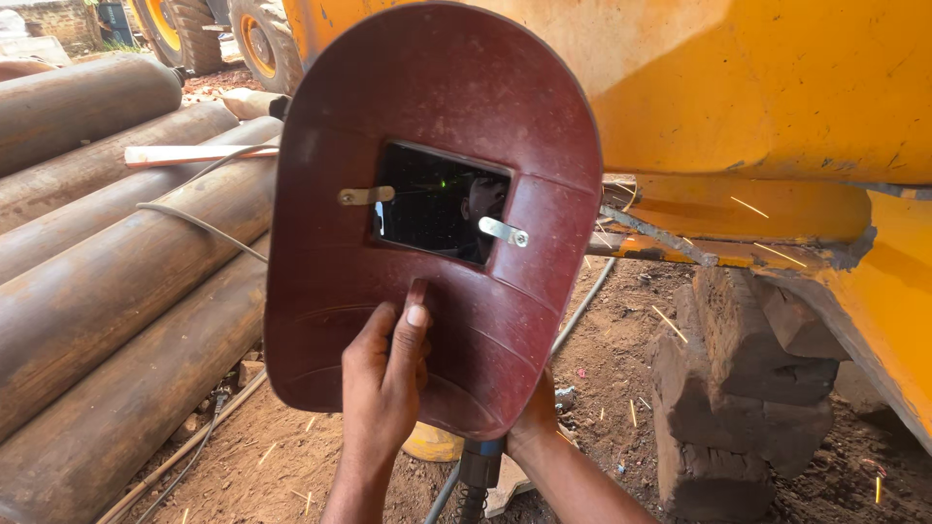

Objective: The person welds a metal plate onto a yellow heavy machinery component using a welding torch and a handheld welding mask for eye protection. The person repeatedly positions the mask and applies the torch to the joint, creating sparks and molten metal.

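Maroon welding shield [437, 107], gripped by its handle in the left hand [383, 383], should stay squarely before the yellow machine [777, 87] while the right hand [532, 422], largely hidden behind it, seemingly holds the electrode holder [481, 464] steady.

- The welding shield [437, 320] stands upright in the middle, nearest the camera.
- Left of the shield lie the pipes [107, 281], side by side, with a cable [199, 221] across them.
- Right of the shield, blocks [743, 388] are stacked on the ground under the machine body [757, 87].
- The left hand [386, 374] grips the handle on the shield's near face.
- The right hand [536, 419] is behind the shield's lower edge.
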